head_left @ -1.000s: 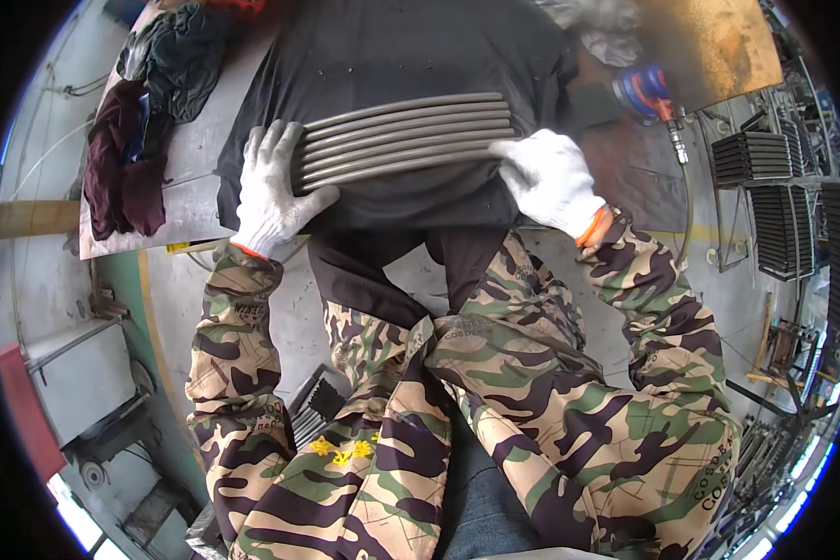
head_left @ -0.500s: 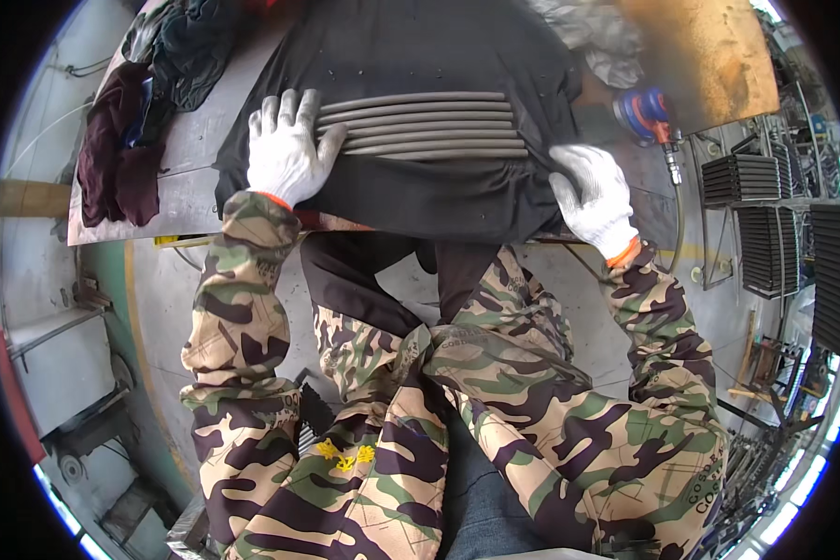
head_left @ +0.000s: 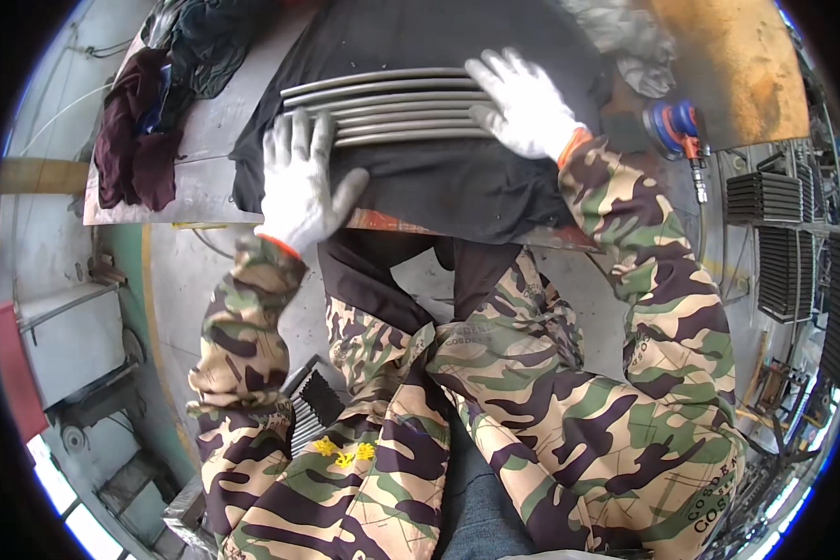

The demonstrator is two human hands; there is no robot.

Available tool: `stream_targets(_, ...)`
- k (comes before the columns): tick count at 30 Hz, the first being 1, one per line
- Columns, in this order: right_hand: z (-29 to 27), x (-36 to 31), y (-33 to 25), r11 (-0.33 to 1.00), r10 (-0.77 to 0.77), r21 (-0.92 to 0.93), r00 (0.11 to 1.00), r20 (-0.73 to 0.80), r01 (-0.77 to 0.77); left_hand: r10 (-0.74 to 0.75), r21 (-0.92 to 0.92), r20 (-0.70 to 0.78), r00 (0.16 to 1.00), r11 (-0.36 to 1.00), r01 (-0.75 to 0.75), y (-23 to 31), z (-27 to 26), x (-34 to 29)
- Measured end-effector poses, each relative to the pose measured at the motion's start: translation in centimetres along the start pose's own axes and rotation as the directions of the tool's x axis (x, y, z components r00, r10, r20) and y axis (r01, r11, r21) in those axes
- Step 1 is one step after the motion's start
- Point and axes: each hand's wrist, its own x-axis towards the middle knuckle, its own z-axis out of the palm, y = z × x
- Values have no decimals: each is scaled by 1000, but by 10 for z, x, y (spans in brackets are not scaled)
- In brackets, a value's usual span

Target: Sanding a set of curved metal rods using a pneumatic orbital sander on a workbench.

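Note:
Several thin grey metal rods (head_left: 401, 111) lie side by side on a black cloth (head_left: 429, 187) spread over the table. My left hand (head_left: 303, 182), in a white glove, is open with its fingertips at the left ends of the nearer rods. The palm rests over the cloth's near left part. My right hand (head_left: 523, 107), gloved the same way, lies open with fingers stretched over the right ends of the rods, hiding them. Toward the far side, one or two rods are slightly apart from the nearer group.
A blue and red air sander (head_left: 672, 131) with a hose fitting sits on the table's right. Dark and maroon cloths (head_left: 140, 140) lie at the left, crumpled clear plastic (head_left: 639, 51) at the far right. Stacked dark parts (head_left: 765, 196) stand on a rack beyond the table.
My right hand has moved left and away from me, from the cloth's right edge onto the rods' right ends. My left hand has slid nearer, and the rods have shifted a little.

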Motion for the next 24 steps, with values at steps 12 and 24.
stream_targets(12, -5, 15, 2, 994, -65, 81, 997, -35, 68, -67, -21, -94, 993, 998, 65, -50, 2, 39)
stream_targets(24, -11, -6, 19, 659, 271, 747, 954, -130, -86, -83, -50, 77, 994, 995, 87, -50, 14, 50)
